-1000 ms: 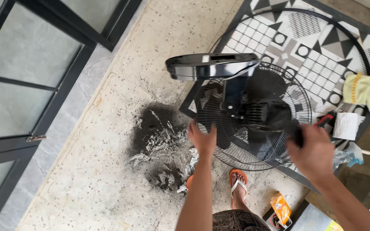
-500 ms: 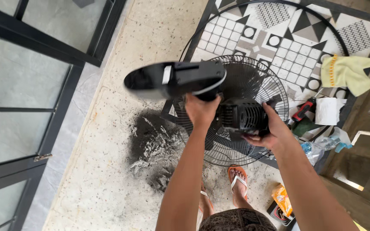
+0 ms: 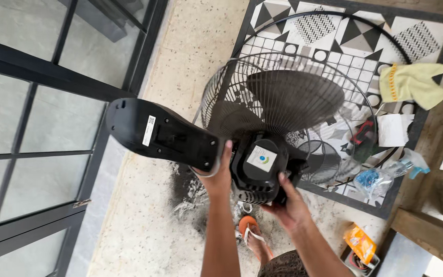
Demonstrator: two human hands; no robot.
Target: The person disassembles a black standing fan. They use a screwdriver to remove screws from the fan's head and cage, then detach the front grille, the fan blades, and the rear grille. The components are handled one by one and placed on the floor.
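A black electric fan (image 3: 262, 154) is held off the floor by both hands. The left hand (image 3: 219, 177) is closed around the neck where the stand meets the motor, fingers curled up over the edge of the base (image 3: 160, 134); the base, a smooth, elongated glossy black plastic oval with a small white label, extends up and to the left of those fingers. The right hand (image 3: 289, 205) is wrapped under the motor housing (image 3: 260, 166), with a fingertip pressed on its right edge; the housing is a rounded, ribbed black plastic block with a square label, just left of those fingers. Beyond both sets of fingers, a domed wire grille (image 3: 283, 102) of thin radial metal spokes encloses broad, dust-grey blades. A separate wire ring (image 3: 334, 20) lies flat on the floor further out. The floor near the hands is speckled pale terrazzo (image 3: 144, 231) carrying a dark sooty dust patch (image 3: 185, 192) below the left fingers. Further out lies a black-and-white geometric tiled panel (image 3: 308, 31). A dark-framed glass door (image 3: 37, 128) stands to the far left. A yellow cloth (image 3: 411, 82), a white paper (image 3: 391, 131) and a clear plastic bottle (image 3: 385, 177) lie to the right of the right fingers.
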